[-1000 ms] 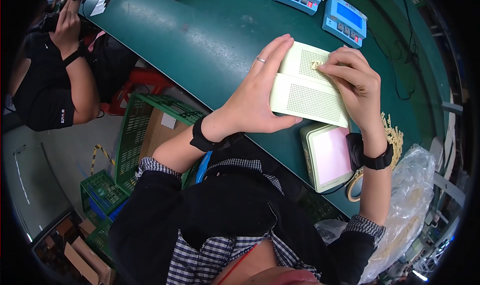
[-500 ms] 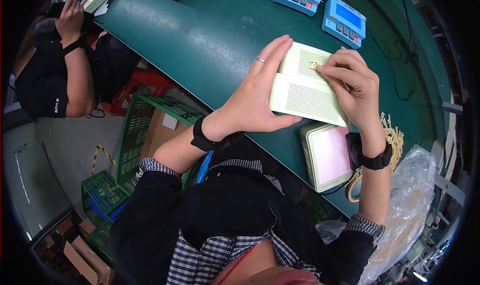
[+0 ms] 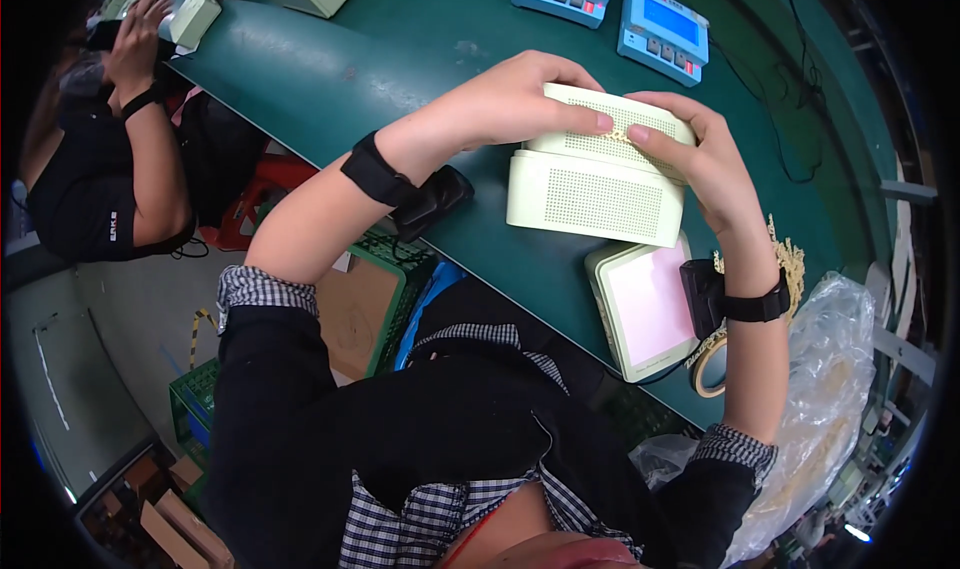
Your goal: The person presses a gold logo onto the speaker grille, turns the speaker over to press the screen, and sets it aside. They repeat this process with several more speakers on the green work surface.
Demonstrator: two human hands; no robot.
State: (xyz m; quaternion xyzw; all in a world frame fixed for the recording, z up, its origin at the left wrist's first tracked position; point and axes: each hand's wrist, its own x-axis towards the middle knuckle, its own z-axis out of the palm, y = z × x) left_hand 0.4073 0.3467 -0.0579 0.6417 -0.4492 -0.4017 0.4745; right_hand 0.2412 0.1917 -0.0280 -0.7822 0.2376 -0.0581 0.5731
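Observation:
Both of my hands hold a pale green plastic casing (image 3: 610,201) with dotted grilles on two sections, above the green table. My left hand (image 3: 520,99) is closed over its far section from the left, thumb on the grille. From the right, my right hand (image 3: 700,159) grips the same section, with its thumb pressed close to the left one. Between the thumb tips sits a small gold-coloured piece (image 3: 617,135), partly covered. The fingers behind the casing are mostly hidden. Just nearer to me lies a pale green rounded case with a pinkish flat face (image 3: 648,309).
Two blue devices with screens (image 3: 663,34) stand at the far side, with cables to their right. A tape roll (image 3: 710,367), beige strips (image 3: 787,254) and a clear plastic bag (image 3: 810,399) lie at the right. A co-worker's arm (image 3: 155,159) is at the left, above a red stool.
My left hand has moved from the casing's left edge to its far section, thumb on the grille. My right hand has gone from a pinch at the gold-coloured piece to gripping the casing.

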